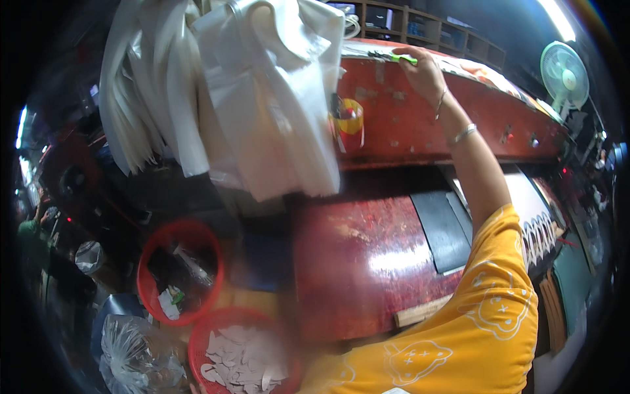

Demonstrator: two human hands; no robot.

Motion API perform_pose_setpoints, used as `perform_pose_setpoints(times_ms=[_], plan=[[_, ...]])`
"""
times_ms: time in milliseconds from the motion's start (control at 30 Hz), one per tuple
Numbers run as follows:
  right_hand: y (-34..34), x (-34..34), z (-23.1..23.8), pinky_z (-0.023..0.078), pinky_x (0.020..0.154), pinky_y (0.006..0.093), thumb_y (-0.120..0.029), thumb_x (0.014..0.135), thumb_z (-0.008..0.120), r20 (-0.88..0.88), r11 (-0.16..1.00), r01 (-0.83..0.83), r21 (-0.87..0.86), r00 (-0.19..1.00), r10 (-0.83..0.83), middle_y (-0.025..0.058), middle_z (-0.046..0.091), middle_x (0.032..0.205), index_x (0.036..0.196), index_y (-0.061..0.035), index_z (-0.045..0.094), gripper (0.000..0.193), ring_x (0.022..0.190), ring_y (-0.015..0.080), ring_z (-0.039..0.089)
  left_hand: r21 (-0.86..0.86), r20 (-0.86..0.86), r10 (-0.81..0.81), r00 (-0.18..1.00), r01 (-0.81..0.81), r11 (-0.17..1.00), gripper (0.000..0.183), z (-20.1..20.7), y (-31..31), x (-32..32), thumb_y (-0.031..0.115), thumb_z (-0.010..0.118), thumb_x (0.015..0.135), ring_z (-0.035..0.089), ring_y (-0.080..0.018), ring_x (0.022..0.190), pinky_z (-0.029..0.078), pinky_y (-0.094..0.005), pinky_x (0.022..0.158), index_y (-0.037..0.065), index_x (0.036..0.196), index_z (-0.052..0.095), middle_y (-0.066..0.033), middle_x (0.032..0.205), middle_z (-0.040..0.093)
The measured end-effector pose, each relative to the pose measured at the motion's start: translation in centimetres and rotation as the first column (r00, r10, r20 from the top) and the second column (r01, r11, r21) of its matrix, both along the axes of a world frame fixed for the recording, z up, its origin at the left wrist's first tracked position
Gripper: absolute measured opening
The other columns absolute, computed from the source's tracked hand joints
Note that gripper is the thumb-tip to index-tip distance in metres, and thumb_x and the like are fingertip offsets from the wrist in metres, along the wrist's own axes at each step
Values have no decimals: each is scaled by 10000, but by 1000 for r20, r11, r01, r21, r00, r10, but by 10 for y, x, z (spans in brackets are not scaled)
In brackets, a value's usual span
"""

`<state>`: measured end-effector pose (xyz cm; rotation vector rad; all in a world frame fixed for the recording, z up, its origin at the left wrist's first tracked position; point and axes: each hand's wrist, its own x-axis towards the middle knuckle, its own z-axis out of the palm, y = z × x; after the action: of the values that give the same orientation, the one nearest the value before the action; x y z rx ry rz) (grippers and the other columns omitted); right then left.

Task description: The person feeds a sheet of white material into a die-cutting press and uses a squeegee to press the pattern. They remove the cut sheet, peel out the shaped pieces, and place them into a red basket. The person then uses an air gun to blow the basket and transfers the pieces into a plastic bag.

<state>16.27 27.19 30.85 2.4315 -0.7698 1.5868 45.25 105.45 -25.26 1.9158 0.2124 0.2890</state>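
Observation:
My right hand reaches out to the far red machine top, with bracelets on its wrist. Its fingers are closed on a small green-handled tool whose dark metal end points left; whether it is snips or pliers I cannot make out. Of my left hand only a sliver of skin seems to show at the lower edge, beside a red basket of white cut pieces. The fingers there are mostly hidden. Long white plastic sheets hang left of my right hand.
Below the red machine body lies a worn dark-red board with black flat sheets. A red-and-yellow cup hangs on the machine. Another red basket and a clear plastic bag stand left. A green fan is at right.

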Motion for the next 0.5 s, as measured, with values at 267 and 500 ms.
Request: perform_pose_setpoints(times_ms=[267, 500], plan=[[-188, 11, 35, 467, 756, 353, -204, 818, 536, -573, 825, 297, 481, 818, 40, 131, 633, 992, 1015, -4, 624, 294, 919, 200, 588, 327, 210, -120, 970, 46, 944, 303, 74, -65, -119, 49, 581, 841, 590, -257, 1029, 453, -356, 911, -38, 1132, 581, -161, 1108, 628], [-228, -27, 27, 489, 674, 297, -292, 779, 631, -257, 966, 259, -25, 932, -256, 84, 617, 893, 1010, -1, 598, 373, 791, 167, 598, 617, -19, -230, 973, 193, 763, 440, 81, -125, -109, 132, 703, 716, 533, -345, 1087, 434, -393, 934, 82, 1141, 602, -188, 1160, 562]])
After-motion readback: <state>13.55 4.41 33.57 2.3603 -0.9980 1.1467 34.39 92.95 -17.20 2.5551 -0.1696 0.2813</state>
